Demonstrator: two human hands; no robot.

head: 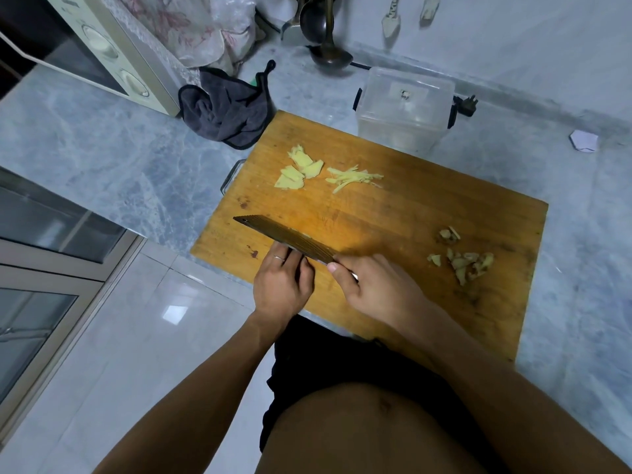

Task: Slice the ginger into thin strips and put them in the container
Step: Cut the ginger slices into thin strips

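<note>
Head view: right hand (372,289) grips the cleaver (284,239) handle, left hand (282,285) fingers pressed flat to its blade near the edge, so a slip could cut them. Ginger slices (299,171) and ginger strips (352,177) lie mid-board, near the still-lidded container (403,107); strips could scatter

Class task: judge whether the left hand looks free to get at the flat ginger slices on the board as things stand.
Probably yes. The left hand only touches the cleaver blade; bare cutting board lies between it and the ginger slices, though the blade crosses in front.
</note>
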